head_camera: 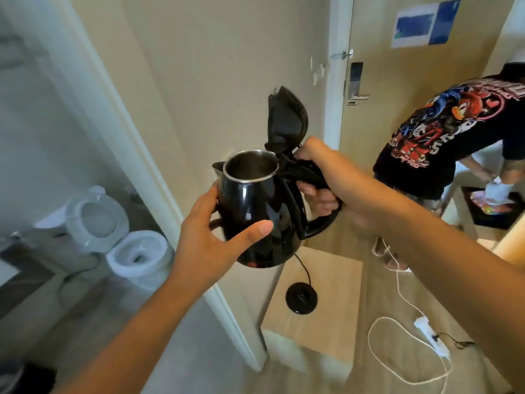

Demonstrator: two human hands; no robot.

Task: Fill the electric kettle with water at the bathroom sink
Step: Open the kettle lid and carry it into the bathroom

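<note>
A black electric kettle (255,211) is held up in mid-air in the middle of the view, its lid (287,120) flipped upright and its steel inside showing. My right hand (326,177) is wrapped around the kettle's handle. My left hand (216,234) cups the kettle's body from the left, thumb across the front. The kettle's round black base (301,297) with its cord lies below on a small wooden table (321,319). The bathroom sink is not visible.
A white door frame (136,155) at the left opens onto a bathroom with a toilet (136,255), seat raised. Another person (454,132) in a black printed shirt bends over at the right by a closed door (397,81). A white extension cord (406,317) trails over the floor.
</note>
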